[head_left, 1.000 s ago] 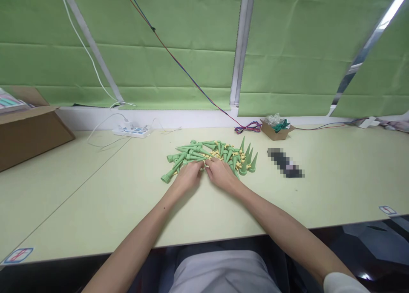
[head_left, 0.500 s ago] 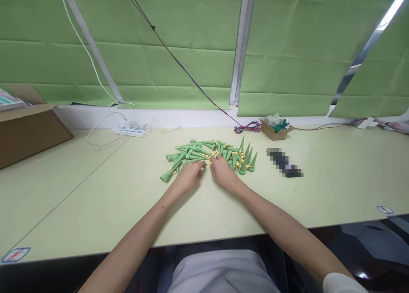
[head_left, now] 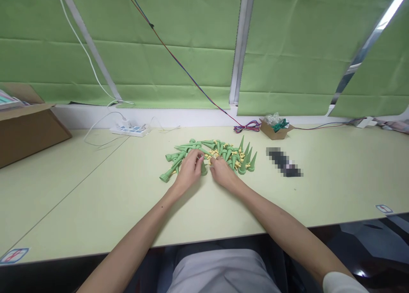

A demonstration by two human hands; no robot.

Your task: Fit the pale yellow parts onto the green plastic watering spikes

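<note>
In the head view a heap of green plastic spikes (head_left: 228, 151) with round caps lies on the table, with small yellow plastic pieces (head_left: 212, 153) among them. My left hand (head_left: 189, 168) is at the heap's near left side, its fingers closed on a green spike (head_left: 203, 170) whose wide end points down near the tabletop; the fingers hide its upper part. Just to the right, my right hand (head_left: 223, 171) has its fingertips pinched together beside the yellow pieces. Whatever it holds, if anything, is hidden. The hands are close but apart.
A pale table (head_left: 121, 208) spans the view. At the back stand a white power strip (head_left: 136, 131) and a small cardboard box (head_left: 277, 133) with plastic bags. A larger carton (head_left: 28, 133) is at left. A blurred-out dark object (head_left: 283, 162) lies right of the heap.
My left hand has risen slightly and turned, and a green spike now stands upright in its fingers. My right hand has barely moved.
</note>
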